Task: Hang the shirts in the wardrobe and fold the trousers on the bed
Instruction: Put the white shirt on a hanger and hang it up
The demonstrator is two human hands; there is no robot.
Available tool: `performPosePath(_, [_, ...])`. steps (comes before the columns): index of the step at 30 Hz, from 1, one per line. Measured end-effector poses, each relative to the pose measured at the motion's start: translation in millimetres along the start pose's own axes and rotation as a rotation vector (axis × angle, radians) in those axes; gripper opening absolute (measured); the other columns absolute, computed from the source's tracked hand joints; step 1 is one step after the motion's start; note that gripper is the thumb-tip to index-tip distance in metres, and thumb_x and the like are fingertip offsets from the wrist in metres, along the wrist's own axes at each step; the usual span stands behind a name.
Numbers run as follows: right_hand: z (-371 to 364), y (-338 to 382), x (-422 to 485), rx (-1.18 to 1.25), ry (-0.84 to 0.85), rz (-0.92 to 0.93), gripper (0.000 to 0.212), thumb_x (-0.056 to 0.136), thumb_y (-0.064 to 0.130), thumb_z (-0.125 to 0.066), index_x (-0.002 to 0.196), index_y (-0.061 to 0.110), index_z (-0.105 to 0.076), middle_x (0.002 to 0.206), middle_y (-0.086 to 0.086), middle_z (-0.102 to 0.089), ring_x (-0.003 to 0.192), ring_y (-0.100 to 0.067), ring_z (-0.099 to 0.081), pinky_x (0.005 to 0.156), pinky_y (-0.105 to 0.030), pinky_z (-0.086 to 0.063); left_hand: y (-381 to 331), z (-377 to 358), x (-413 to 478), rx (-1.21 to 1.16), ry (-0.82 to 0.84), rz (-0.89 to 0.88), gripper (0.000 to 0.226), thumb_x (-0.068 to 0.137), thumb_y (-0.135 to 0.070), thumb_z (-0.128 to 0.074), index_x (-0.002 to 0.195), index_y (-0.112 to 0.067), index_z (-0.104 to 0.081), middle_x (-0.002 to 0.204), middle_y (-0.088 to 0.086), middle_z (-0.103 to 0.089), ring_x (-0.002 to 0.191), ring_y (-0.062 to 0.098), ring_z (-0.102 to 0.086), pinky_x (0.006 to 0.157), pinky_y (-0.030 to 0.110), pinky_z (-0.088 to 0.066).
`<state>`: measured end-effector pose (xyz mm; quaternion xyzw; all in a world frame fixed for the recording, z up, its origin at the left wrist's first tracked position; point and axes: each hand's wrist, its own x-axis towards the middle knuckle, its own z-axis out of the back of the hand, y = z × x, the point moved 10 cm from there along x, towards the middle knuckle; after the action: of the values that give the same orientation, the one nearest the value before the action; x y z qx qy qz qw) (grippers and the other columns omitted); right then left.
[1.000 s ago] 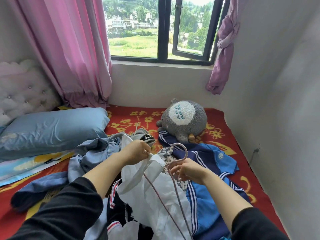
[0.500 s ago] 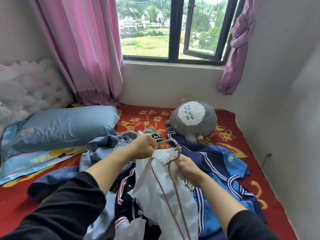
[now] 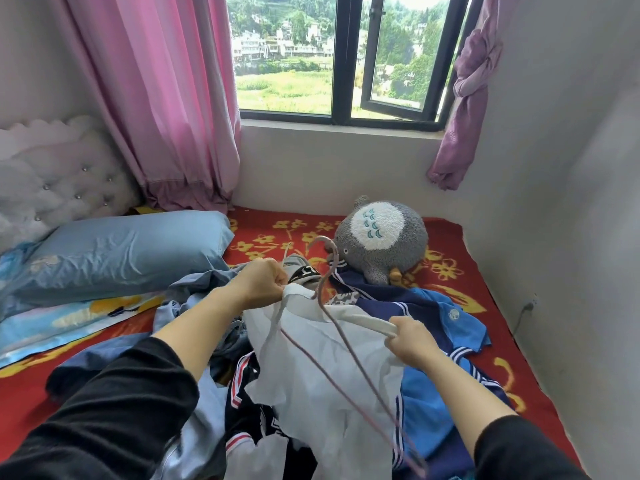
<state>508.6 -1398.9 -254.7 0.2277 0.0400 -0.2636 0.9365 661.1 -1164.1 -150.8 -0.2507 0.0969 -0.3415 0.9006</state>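
A white shirt (image 3: 322, 368) lies over a heap of clothes on the bed. A thin mauve hanger (image 3: 329, 271) runs through its neck opening, its hook sticking up above the collar and its lower bar showing near the bottom edge. My left hand (image 3: 261, 282) grips the left side of the collar. My right hand (image 3: 410, 342) grips the right side of the neckline, stretching it open. Under the shirt are a blue and navy striped garment (image 3: 440, 327), a dark top with red and white trim (image 3: 246, 393) and pale blue clothes (image 3: 194, 292).
The bed has a red cover with yellow flowers (image 3: 460, 244). A blue pillow (image 3: 131, 251) lies at the left by a tufted headboard (image 3: 65, 188). A grey plush toy (image 3: 381, 237) sits behind the heap. Pink curtains (image 3: 166, 98) flank the window; a wall stands close at the right.
My right hand has let go near the hanger's hook and moved right, now gripping and pulling the shirt's neckline. The hook now stands up through the collar. The view shifted slightly.
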Motion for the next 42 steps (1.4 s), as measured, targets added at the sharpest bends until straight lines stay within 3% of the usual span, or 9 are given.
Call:
performPosePath(8, [13, -41, -5, 0.083, -0.092, -0.055, 0.026, 0.085, 0.016, -0.055, 0.068, 0.022, -0.037, 0.077, -0.003, -0.052, 0.078, -0.029, -0.052, 0.062, -0.032, -0.033, 22, 12, -2, 0.149, -0.144, 0.118, 0.039, 0.076, -0.005, -0.051, 0.040, -0.019, -0.044, 0.050, -0.007, -0.046, 0.055, 0.019, -0.042, 0.051, 0.024, -0.036])
performPosePath(13, [30, -55, -5, 0.038, -0.173, -0.085, 0.031, 0.082, 0.023, -0.066, 0.069, 0.020, -0.038, 0.081, -0.005, -0.057, 0.085, -0.031, -0.058, 0.064, -0.032, -0.037, 24, 6, 1, 0.331, -0.182, 0.138, 0.022, 0.087, -0.020, -0.056, 0.093, -0.021, -0.077, 0.096, 0.001, -0.071, 0.086, 0.025, -0.063, 0.073, 0.029, -0.050])
performPosePath(19, [41, -45, -12, -0.373, -0.287, -0.022, 0.020, 0.087, -0.002, -0.042, 0.096, 0.016, -0.043, 0.099, -0.006, -0.062, 0.093, -0.030, -0.064, 0.069, -0.036, -0.046, 20, 2, 5, 0.412, -0.225, 0.183, 0.026, 0.088, -0.020, -0.052, 0.097, -0.025, -0.076, 0.099, 0.004, -0.070, 0.089, 0.027, -0.064, 0.074, 0.032, -0.050])
performPosePath(24, [41, -53, -8, -0.479, -0.220, -0.092, 0.020, 0.088, 0.001, -0.045, 0.101, 0.016, -0.045, 0.103, -0.005, -0.064, 0.096, -0.025, -0.063, 0.067, -0.031, -0.042, 14, -1, 8, 0.489, -0.211, 0.181, 0.029, 0.094, -0.020, -0.046, 0.105, -0.020, -0.073, 0.101, 0.005, -0.070, 0.092, 0.025, -0.065, 0.077, 0.034, -0.055])
performPosePath(29, [32, -66, -2, 0.016, -0.121, -0.282, 0.008, 0.083, 0.008, -0.048, 0.089, 0.011, -0.045, 0.099, -0.011, -0.059, 0.092, -0.031, -0.058, 0.067, -0.035, -0.045, 3, -8, 10, 0.641, -0.216, 0.164, 0.034, 0.097, -0.011, -0.039, 0.115, -0.017, -0.067, 0.109, 0.006, -0.068, 0.099, 0.024, -0.065, 0.077, 0.034, -0.055])
performPosePath(32, [23, -53, -3, 0.353, -0.030, -0.344, 0.014, 0.076, 0.007, -0.057, 0.088, 0.005, -0.051, 0.089, -0.011, -0.055, 0.076, -0.026, -0.055, 0.053, -0.032, -0.050, 2, -13, 10, 0.671, -0.205, 0.177, 0.034, 0.095, -0.006, -0.040, 0.114, -0.014, -0.066, 0.108, 0.008, -0.068, 0.100, 0.026, -0.066, 0.075, 0.034, -0.054])
performPosePath(36, [2, -2, -9, 0.906, 0.225, -0.214, 0.018, 0.078, 0.008, -0.066, 0.095, 0.009, -0.063, 0.080, -0.005, -0.057, 0.067, -0.016, -0.055, 0.054, -0.027, -0.049, 4, -25, 11, 0.549, -0.158, 0.180, 0.036, 0.092, -0.011, -0.044, 0.114, -0.024, -0.069, 0.110, 0.006, -0.069, 0.102, 0.029, -0.063, 0.081, 0.036, -0.052])
performPosePath(39, [6, 33, -17, 0.867, 0.371, -0.015, 0.012, 0.080, 0.017, -0.061, 0.090, 0.017, -0.069, 0.078, 0.006, -0.061, 0.073, -0.010, -0.057, 0.066, -0.025, -0.048, 8, -24, 10, 0.390, -0.171, 0.194, 0.031, 0.092, -0.020, -0.050, 0.109, -0.034, -0.072, 0.106, 0.004, -0.071, 0.099, 0.029, -0.063, 0.078, 0.032, -0.049])
performPosePath(42, [36, 27, -6, 0.632, 0.036, 0.048, 0.030, 0.077, 0.005, -0.050, 0.083, 0.027, -0.070, 0.088, 0.005, -0.060, 0.085, -0.014, -0.053, 0.069, -0.015, -0.040, 13, -19, 12, 0.276, -0.200, 0.192, 0.027, 0.091, -0.026, -0.054, 0.107, -0.036, -0.072, 0.108, -0.002, -0.071, 0.096, 0.024, -0.063, 0.077, 0.030, -0.048])
